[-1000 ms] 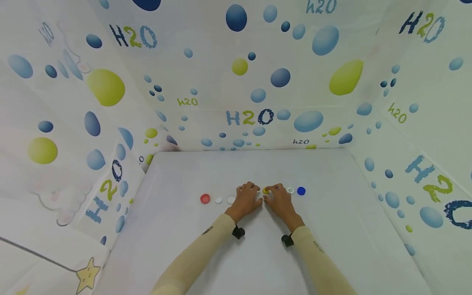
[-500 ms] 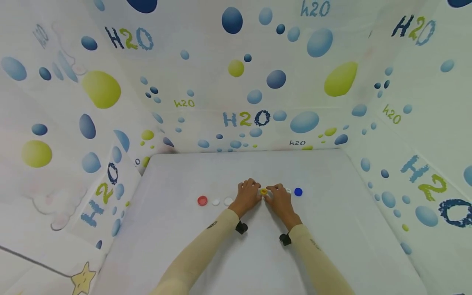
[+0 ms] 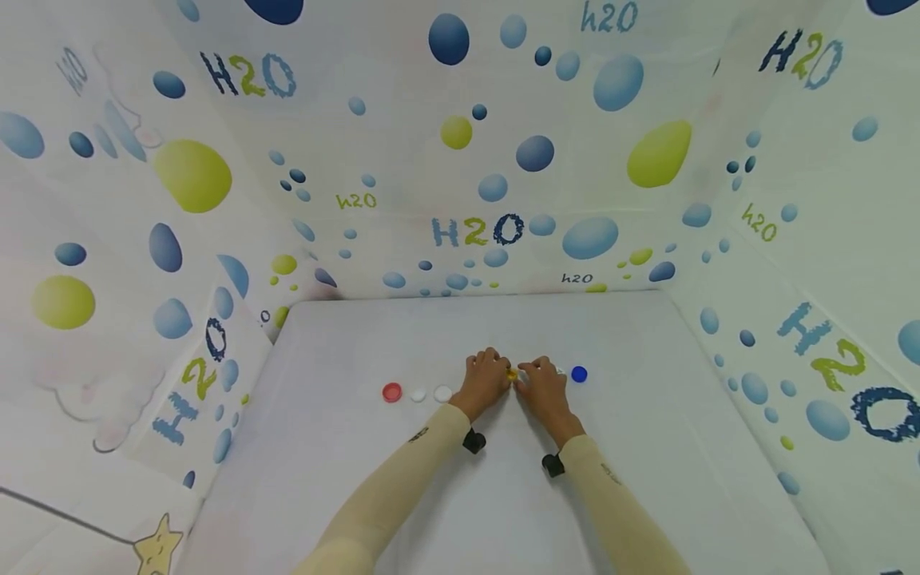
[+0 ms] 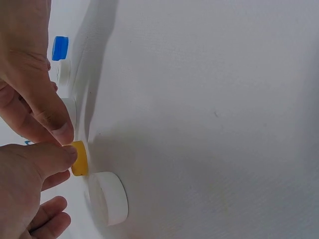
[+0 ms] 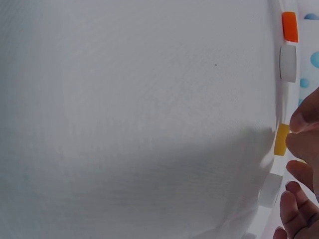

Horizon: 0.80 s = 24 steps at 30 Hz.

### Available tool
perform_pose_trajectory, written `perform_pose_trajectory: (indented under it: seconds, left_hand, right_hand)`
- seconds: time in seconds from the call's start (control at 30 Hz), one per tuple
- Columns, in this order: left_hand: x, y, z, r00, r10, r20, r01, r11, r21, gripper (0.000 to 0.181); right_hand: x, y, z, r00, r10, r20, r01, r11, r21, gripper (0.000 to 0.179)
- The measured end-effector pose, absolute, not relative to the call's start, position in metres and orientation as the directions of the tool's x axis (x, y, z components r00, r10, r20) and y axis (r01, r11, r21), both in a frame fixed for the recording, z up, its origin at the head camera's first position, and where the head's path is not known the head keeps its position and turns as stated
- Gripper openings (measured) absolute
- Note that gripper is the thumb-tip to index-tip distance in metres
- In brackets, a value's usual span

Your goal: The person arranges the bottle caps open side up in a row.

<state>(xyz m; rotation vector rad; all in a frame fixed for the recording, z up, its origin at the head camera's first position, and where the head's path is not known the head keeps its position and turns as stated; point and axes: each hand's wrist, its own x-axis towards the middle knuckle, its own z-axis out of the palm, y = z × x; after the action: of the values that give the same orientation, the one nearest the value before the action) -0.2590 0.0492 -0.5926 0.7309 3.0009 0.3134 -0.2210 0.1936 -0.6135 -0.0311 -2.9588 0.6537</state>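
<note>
A small yellow bottle cap [image 3: 512, 374] [image 4: 79, 158] [image 5: 281, 140] sits on the white table between both hands. My left hand [image 3: 485, 383] pinches it, the thumb overlapping its side in the left wrist view. Close by on the right, my right hand [image 3: 545, 395] has bent, spread fingers near the cap; in the head view a narrow gap shows between them. Left of the hands lie a red cap [image 3: 391, 392], a small white cap [image 3: 418, 394] and a larger white cap [image 3: 442, 394]. A blue cap [image 3: 579, 374] lies right, beside a mostly covered white one.
The caps form a rough row across the white table [image 3: 647, 479]. One white cap [image 4: 69, 110] is partly behind the right hand in the left wrist view. Walls printed with bubbles and H2O lettering [image 3: 477, 230] enclose the table's back and sides.
The right fingers covered part of the yellow cap a second ago and have drawn back from it. The left fingers have moved right and now cover its left side. The view has shifted slightly.
</note>
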Motion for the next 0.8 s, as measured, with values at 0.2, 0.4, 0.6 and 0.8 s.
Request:
perform_pose_trajectory:
  seconds: [0.2, 0.4, 0.6, 0.8]
  left_hand:
    - [-0.2601, 0.0496, -0.5938, -0.886, 0.463, 0.024, 0.459, 0.869, 0.185, 0.032]
    - [-0.2608, 0.0508, -0.5933, -0.881, 0.472, 0.044, 0.471, 0.863, 0.182, 0.026]
    - [-0.2603, 0.0514, -0.5945, -0.888, 0.459, 0.029, 0.457, 0.872, 0.175, 0.023]
    - [-0.259, 0.0517, -0.5923, -0.89, 0.455, 0.035, 0.452, 0.87, 0.198, 0.022]
  right_hand:
    - [-0.224, 0.1927, -0.6146, -0.995, 0.034, 0.091, -0.006, 0.914, -0.406, 0.036]
    - [-0.2256, 0.1922, -0.6183, -0.993, 0.024, 0.118, -0.027, 0.913, -0.407, 0.031]
    - [-0.2267, 0.1893, -0.617, -0.994, 0.033, 0.108, -0.017, 0.9, -0.435, 0.029]
    - [-0.2265, 0.1876, -0.6145, -0.992, 0.041, 0.117, -0.01, 0.914, -0.406, 0.028]
